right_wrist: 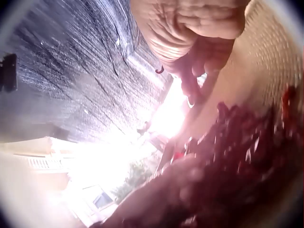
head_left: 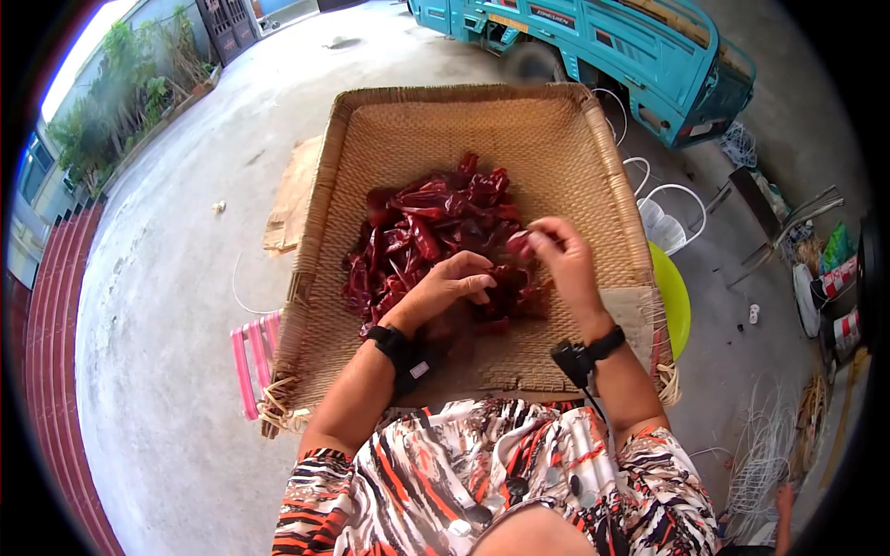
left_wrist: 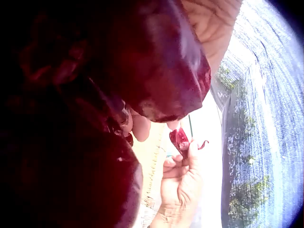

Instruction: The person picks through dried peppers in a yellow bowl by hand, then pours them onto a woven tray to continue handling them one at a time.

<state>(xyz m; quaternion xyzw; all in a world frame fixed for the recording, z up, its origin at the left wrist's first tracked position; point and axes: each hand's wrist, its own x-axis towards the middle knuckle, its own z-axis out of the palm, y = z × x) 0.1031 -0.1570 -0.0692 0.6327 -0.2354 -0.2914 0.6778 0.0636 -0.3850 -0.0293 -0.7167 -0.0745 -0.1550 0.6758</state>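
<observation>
A heap of glossy dark-red dried chili peppers lies in the woven basket. Above its right side, my right hand pinches a chili pepper between thumb and fingers; its thin curled stem shows in the left wrist view. My left hand hovers low over the near part of the heap, fingers bent towards the right hand. Large chili peppers hide most of it in the left wrist view, so I cannot tell whether it holds one. One fingertip meets the pinched pepper's end there.
A yellow-green basin stands beside the basket's right edge, with a white bucket behind it. On the left is a pink-striped stool. A teal cargo tricycle is parked beyond the basket. Tangled white cord lies at right.
</observation>
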